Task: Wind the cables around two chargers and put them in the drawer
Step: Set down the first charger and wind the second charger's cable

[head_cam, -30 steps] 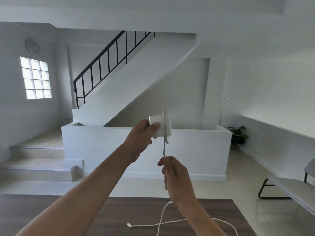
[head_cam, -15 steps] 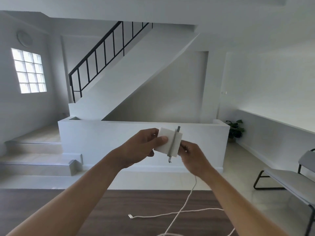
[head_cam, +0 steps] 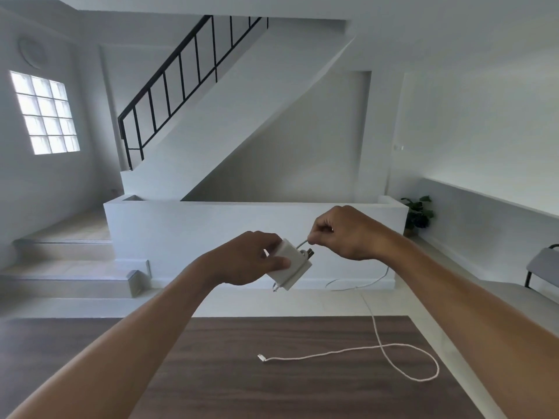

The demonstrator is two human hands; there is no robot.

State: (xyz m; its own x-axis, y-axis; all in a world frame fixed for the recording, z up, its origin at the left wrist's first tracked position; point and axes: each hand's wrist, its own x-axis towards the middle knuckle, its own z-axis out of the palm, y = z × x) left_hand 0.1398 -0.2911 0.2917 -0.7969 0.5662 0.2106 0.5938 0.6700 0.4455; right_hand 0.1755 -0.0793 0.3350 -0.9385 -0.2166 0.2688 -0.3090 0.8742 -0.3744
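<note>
A white, boxy charger (head_cam: 291, 264) with rounded corners is gripped by the left hand (head_cam: 253, 259), the thumb pressed flat on its smooth upper face and the fingers curled behind it. The block is held tilted in the air above the far edge of a table (head_cam: 272, 379), in front of the chest. A single band of white cable (head_cam: 408, 362) is seen lying across the block's face near its right edge, and a short metal prong or plug end is seen at the block's upper right corner; which of the two it is cannot be told. The cable is pinched between the thumb and forefinger of the right hand (head_cam: 348, 232), whose other fingers are curled closed, just above and to the right of the charger. A short taut arc of cable is drawn between that pinch and the block.

From behind the right wrist the thin, matte cord is let down in a slack curve to the tabletop, where one wide loop is formed near the right edge and crossed over itself. Its free end, tipped with a small white connector, is laid toward the middle of the table. The tabletop is dark brown with a fine wood grain and a straight edge. Both forearms are bare.
</note>
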